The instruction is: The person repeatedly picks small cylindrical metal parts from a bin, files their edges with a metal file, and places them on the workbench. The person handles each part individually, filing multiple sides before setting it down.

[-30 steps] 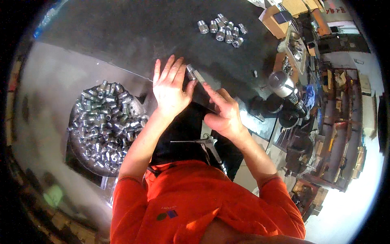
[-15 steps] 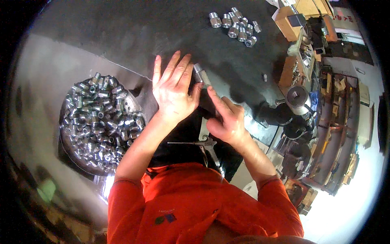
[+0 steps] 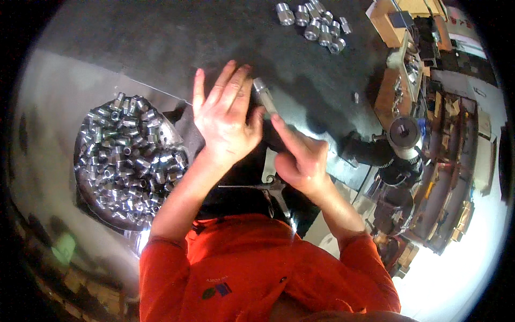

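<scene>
A shiny metal cylinder [image 3: 259, 85] with a paler shaft [image 3: 268, 102] stands tilted between my hands. My left hand [image 3: 224, 115] lies flat beside it, fingers stretched and spread, the thumb close to the shaft. On the other side, my right hand [image 3: 304, 161] has its index finger extended to the shaft's near end, with its other fingers curled; their grip is partly hidden. Below my hands, a grey air blow gun [image 3: 276, 194] with a thin nozzle lies over dark cloth at my lap.
At left, a round container [image 3: 80, 196] is heaped with metal fittings [image 3: 126, 155]. Several larger hex fittings [image 3: 314, 24] sit on the dark tabletop [image 3: 161, 40] at the far right, and one small piece [image 3: 356, 97] lies apart. Machinery [image 3: 402, 139] and wooden shelving [image 3: 442, 161] stand at right.
My left hand has shifted slightly left and away from the shaft. The cylinder has moved a little farther up. The whole view has also turned slightly.
</scene>
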### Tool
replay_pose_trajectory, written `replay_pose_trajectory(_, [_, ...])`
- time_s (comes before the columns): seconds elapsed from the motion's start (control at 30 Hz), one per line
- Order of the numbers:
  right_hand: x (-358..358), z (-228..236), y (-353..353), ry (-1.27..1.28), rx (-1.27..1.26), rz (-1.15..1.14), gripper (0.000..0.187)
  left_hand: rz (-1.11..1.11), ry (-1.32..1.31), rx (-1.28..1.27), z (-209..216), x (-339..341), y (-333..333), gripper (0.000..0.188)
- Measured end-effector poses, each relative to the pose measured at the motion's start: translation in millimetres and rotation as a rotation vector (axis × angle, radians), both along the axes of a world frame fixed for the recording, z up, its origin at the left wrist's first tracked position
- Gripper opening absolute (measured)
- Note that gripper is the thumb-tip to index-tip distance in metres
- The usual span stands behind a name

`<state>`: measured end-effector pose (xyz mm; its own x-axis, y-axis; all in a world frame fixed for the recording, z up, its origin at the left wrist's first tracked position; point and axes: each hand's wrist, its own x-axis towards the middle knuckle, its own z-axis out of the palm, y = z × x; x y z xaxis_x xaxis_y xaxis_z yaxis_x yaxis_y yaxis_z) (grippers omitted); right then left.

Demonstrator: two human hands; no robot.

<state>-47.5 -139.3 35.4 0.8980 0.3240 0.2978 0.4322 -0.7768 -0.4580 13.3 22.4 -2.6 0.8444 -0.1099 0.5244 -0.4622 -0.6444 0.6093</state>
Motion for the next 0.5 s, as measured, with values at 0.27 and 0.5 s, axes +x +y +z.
replay_pose_trajectory(0.27, [3.6,-5.3,-2.7,-0.051,0.08,-0.062,0.066,0.008,0.006,0.001,0.4,1.7,-2.3,0.045])
replay_pose_trajectory(0.5, [1.3,-4.0,-1.8,-0.055,0.091,-0.068,0.068,0.006,-0.003,0.008,0.4,-0.9,-3.0,0.048])
